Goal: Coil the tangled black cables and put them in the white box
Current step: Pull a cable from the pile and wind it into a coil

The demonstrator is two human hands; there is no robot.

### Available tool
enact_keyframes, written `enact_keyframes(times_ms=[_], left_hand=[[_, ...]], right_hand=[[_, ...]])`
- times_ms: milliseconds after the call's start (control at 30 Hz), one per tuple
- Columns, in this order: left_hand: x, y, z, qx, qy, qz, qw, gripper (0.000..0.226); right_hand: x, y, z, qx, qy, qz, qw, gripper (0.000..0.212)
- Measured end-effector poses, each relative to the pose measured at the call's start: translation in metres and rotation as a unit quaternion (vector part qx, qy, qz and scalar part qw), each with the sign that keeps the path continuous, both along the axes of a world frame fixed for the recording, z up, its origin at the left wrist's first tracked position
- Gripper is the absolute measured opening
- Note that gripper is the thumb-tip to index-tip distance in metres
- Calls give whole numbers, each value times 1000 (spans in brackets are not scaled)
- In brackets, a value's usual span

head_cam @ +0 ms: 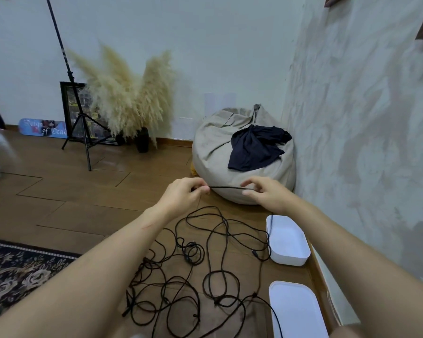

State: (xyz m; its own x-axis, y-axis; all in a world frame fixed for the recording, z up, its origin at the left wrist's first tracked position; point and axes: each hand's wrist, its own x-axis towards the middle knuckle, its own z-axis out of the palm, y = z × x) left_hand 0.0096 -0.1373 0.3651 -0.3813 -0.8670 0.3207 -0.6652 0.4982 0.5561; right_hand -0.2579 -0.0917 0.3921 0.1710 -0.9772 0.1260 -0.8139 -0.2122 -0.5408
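Opening step: one end of cable drawn taut, coiling not yet begun.

Both hands are raised beyond the white box (pixel 288 260), just to its far left. The left hand (pixel 183 194) pinches a short straight run of black cable (pixel 226 187) between thumb and curled fingers (pixel 202 189). The right hand (pixel 266 195) nips the other end with its fingers (pixel 250 192), the remaining ones loosely spread. The rest of the tangled black cables (pixel 193 264) sprawls in loops on the floor to the left of the box, with one strand lying against its left wall. The box holds no cable that I can see, so the task looks barely started. The next move probably calls for holding one end firm and feeding loops into that hand, teasing knots free as the slack rises. A white lid-like piece (pixel 296 311) lies nearer than the box.
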Motion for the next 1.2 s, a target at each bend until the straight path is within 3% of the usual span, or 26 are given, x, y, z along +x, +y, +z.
enact_keyframes(times_ms=[67, 200, 300, 467, 633, 800, 1000, 1200], left_hand=[[-12, 2, 3, -14, -1, -24, 1000, 18], [-7, -4, 4, -15, -9, -19, 1000, 21], [9, -13, -2, -7, -16, 11, 1000, 18], [-22, -11, 0, -46, -23, -48, 998, 18], [-16, -18, -7, -25, -26, -10, 999, 18], [-32, -10, -7, -46, -32, -48, 997, 18], [-29, -3, -8, -34, -11, -20, 999, 20], [-49, 11, -4, -60, 0, -38, 997, 20]], right_hand=[[18, 2, 0, 7, -44, 46, 998, 21], [20, -4, 4, -72, 35, 41, 996, 19], [4, -8, 0, -67, 87, 7, 994, 22], [24, -6, -6, -32, 19, 54, 998, 9], [-1, -11, -9, -88, 75, -16, 993, 18], [7, -5, -15, -26, -1, 23, 999, 22], [-5, -3, -13, -90, -12, -54, 994, 13], [17, 1, -7, -70, 10, 4, 997, 13]])
